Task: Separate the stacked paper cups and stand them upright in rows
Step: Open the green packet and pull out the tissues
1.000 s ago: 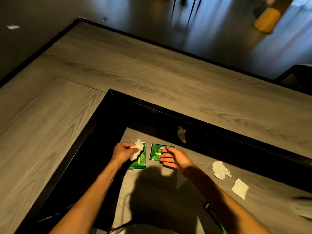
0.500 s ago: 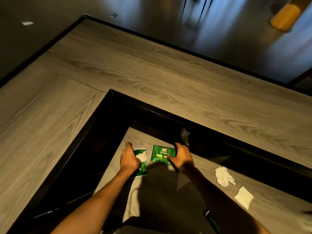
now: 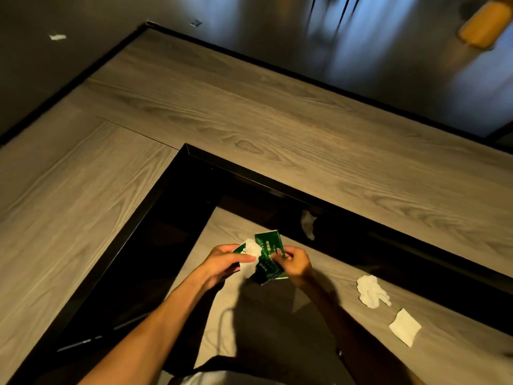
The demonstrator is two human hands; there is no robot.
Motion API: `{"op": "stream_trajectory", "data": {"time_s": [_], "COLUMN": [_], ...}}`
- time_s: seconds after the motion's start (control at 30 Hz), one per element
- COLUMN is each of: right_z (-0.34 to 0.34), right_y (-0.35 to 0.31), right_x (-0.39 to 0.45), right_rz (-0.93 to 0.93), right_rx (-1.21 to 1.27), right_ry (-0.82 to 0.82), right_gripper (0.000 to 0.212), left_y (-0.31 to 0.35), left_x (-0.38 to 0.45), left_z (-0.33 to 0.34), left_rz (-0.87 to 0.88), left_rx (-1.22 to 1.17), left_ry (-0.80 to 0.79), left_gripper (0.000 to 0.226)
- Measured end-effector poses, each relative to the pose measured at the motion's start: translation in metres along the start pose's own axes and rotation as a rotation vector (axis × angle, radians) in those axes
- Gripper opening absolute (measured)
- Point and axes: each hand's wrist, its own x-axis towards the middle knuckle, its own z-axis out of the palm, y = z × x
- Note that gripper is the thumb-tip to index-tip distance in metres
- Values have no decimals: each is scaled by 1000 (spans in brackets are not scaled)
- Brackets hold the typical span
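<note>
A: Between both hands, over the lower desk (image 3: 319, 276), sit two green packets (image 3: 268, 257) and a white tissue (image 3: 251, 257). No paper cups show anywhere in view, so where the task's things are I cannot tell.

B: What has changed?

A: Half a second ago the packets lay flat and apart on the desk, a hand pressed on each. Now they are lifted and brought together, overlapping. A second ago the tissue was pinched up in the left hand above one packet; it is now tucked against the packets.

B: And the hands?

A: The left hand (image 3: 222, 263) is curled closed around the tissue and the near packet's edge. The right hand (image 3: 294, 262) pinches the other packet with fingertips bent in.

B: What does it mean for the cups?

A: I judge this as tidying litter, not separating cups; that work seems not begun. A crumpled tissue (image 3: 370, 291), a folded napkin (image 3: 404, 327) and another scrap (image 3: 307, 225) lie further right.
</note>
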Motion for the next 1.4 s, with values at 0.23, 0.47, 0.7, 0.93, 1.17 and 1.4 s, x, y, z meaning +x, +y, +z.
{"op": "stream_trajectory", "data": {"time_s": [0.23, 0.47, 0.7, 0.93, 1.17, 1.4], "right_z": [-30, -61, -38, -25, -57, -115], "right_y": [-42, -19, -8, -6, -4, 54], "right_x": [-12, 30, 24, -37, -110, -143], "right_rz": [11, 266, 188, -91, -29, 9], "right_rx": [12, -619, -751, -51, 411, 468], "right_ry": [-233, 4, 94, 189, 33, 99], "right_gripper": [24, 66, 55, 20, 32, 45], "left_y": [3, 8, 1, -8, -21, -34], "left_x": [1, -2, -17, -40, -49, -53], "left_z": [23, 1, -26, 7, 96, 185], "left_rz": [70, 181, 268, 122, 37, 54], "left_rx": [-67, -71, -9, -86, -155, -85], "left_ry": [-41, 156, 244, 38, -173, -238], "left_gripper": [41, 59, 68, 63, 40, 41]}}
